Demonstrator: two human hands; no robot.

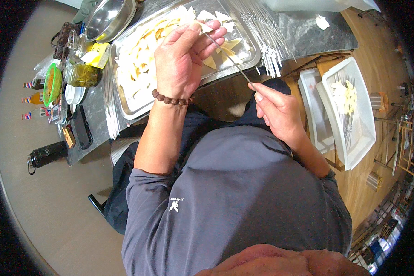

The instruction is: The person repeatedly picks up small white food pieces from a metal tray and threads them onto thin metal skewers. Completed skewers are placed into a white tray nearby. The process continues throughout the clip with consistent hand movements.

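Observation:
My left hand (186, 51), with a brown bead bracelet at the wrist, holds a pale, flat food piece (205, 27) between thumb and fingers above a metal tray. My right hand (272, 103) pinches a thin metal skewer (233, 62) near its lower end. The skewer's other end meets the food piece at my left fingers; whether it has pierced the piece cannot be told. Under my left hand, the metal tray (132, 112) holds a heap of pale yellow, sliced food pieces (141, 58). Loose skewers (262, 34) lie along the tray's right side, and another bundle (110, 103) along its left.
Right of me, a white plastic bin (364, 138) holds loaded skewers, beside another bin (308, 103). Metal bowls (107, 20), a glass jar (82, 76), a green basket (51, 84), a black phone (81, 127) and a black bottle (48, 153) stand or lie at the left.

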